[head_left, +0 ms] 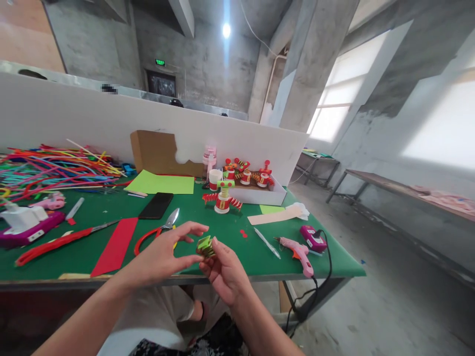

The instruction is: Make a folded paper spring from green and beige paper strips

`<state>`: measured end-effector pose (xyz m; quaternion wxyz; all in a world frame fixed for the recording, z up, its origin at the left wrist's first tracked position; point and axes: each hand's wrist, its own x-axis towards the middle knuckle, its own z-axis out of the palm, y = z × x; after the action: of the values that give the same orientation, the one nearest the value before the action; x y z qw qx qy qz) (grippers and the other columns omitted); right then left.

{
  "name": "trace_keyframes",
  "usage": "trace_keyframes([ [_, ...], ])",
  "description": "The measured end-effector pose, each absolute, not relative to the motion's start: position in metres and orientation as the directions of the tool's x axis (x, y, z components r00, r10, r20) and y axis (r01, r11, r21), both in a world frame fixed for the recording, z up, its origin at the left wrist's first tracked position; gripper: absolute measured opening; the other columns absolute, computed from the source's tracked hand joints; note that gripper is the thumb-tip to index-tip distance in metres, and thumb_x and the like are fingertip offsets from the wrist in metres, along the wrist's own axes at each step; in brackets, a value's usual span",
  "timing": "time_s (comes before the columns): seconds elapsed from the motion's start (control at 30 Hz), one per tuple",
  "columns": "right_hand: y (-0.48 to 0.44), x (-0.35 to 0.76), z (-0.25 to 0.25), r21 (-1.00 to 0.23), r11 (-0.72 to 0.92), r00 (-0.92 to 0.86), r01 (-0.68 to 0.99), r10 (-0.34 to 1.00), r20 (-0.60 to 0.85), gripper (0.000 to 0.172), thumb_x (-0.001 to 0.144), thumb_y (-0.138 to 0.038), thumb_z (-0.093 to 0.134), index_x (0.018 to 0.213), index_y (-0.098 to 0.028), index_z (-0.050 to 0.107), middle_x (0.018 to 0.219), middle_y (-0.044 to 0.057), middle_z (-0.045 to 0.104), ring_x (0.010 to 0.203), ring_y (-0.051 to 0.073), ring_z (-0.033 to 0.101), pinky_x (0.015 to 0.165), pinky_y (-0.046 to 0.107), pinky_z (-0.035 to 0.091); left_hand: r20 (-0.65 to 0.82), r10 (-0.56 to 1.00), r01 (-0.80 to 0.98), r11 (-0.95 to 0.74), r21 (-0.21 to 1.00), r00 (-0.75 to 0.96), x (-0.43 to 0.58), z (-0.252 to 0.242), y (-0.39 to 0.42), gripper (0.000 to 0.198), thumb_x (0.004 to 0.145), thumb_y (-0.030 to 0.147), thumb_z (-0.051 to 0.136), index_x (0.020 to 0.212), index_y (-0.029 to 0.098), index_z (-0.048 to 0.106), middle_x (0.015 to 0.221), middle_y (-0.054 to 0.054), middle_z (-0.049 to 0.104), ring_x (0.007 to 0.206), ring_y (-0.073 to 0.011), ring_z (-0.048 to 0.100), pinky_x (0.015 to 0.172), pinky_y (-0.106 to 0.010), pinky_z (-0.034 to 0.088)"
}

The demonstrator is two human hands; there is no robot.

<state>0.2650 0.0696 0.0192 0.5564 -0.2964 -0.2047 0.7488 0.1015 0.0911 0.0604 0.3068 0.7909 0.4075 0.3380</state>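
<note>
A small accordion-folded piece of green paper (205,246) is pinched between the thumb and fingers of my right hand (226,271), just above the table's front edge. Around its left side my left hand (168,249) is open, thumb and fingers spread apart. The left thumb tip comes close to the paper; whether it touches, I cannot tell. Beyond my hands stands a red-and-white paper cup figure (222,201) with folded red arms and a green top. Scissors (163,228) with orange handles lie partly behind my left hand.
On the green table (218,227) lie a red paper strip (117,247), a black phone (156,205), a white pen (267,242) and a pink glue gun (297,253) with a cable. A white box (260,196) holds several similar figures. Colourful pipe cleaners (55,168) pile up left.
</note>
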Motion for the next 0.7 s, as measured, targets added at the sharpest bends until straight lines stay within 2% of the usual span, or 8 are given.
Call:
trace_keyframes([
  [0.13,0.064,0.268,0.017,-0.752,-0.201,-0.200,-0.628,0.975,-0.093,0.048,0.051,-0.043,0.094,0.082,-0.014,0.072,0.068,-0.002,0.071,0.055,0.007,0.062,0.053,0.016,0.049,0.293,0.835,0.505,-0.523,0.686,0.466,0.099,0.057,0.084,0.051,0.075,0.036,0.070,0.124,0.030,0.061,0.125,-0.002,0.070,0.106,-0.0223,0.067,0.095,-0.037,0.055],
  [0.27,0.059,0.270,0.014,-0.785,-0.173,-0.217,-0.595,0.975,-0.051,0.051,0.052,-0.043,0.094,0.089,-0.017,0.072,0.072,-0.002,0.073,0.057,0.007,0.063,0.057,0.016,0.048,0.411,0.758,0.477,-0.643,0.599,0.506,0.097,0.049,0.084,0.031,0.084,0.033,0.063,0.114,0.028,0.066,0.112,-0.002,0.072,0.105,-0.0200,0.066,0.092,-0.032,0.054],
  [0.37,0.057,0.274,0.014,-0.793,-0.170,-0.216,-0.585,0.975,-0.050,0.047,0.054,-0.042,0.093,0.088,-0.017,0.073,0.074,-0.001,0.074,0.059,0.007,0.064,0.061,0.018,0.050,0.498,0.707,0.457,-0.705,0.541,0.502,0.095,0.044,0.083,0.024,0.087,0.029,0.060,0.110,0.027,0.066,0.106,-0.003,0.072,0.102,-0.0194,0.066,0.089,-0.031,0.055],
  [0.53,0.057,0.281,0.016,-0.845,-0.137,-0.190,-0.517,0.981,-0.042,0.043,0.056,-0.040,0.092,0.087,-0.016,0.076,0.073,-0.001,0.075,0.057,0.007,0.064,0.062,0.018,0.050,0.566,0.682,0.450,-0.731,0.513,0.464,0.091,0.042,0.080,0.021,0.089,0.029,0.059,0.109,0.027,0.065,0.104,-0.003,0.071,0.101,-0.0194,0.066,0.088,-0.029,0.055],
  [0.7,0.058,0.284,0.015,-0.852,-0.136,-0.187,-0.505,0.981,-0.045,0.044,0.055,-0.043,0.091,0.087,-0.016,0.077,0.071,0.000,0.074,0.058,0.008,0.064,0.062,0.020,0.051,0.548,0.693,0.451,-0.721,0.527,0.468,0.091,0.040,0.080,0.022,0.088,0.032,0.060,0.109,0.027,0.066,0.104,-0.004,0.072,0.102,-0.0200,0.066,0.088,-0.029,0.054],
])
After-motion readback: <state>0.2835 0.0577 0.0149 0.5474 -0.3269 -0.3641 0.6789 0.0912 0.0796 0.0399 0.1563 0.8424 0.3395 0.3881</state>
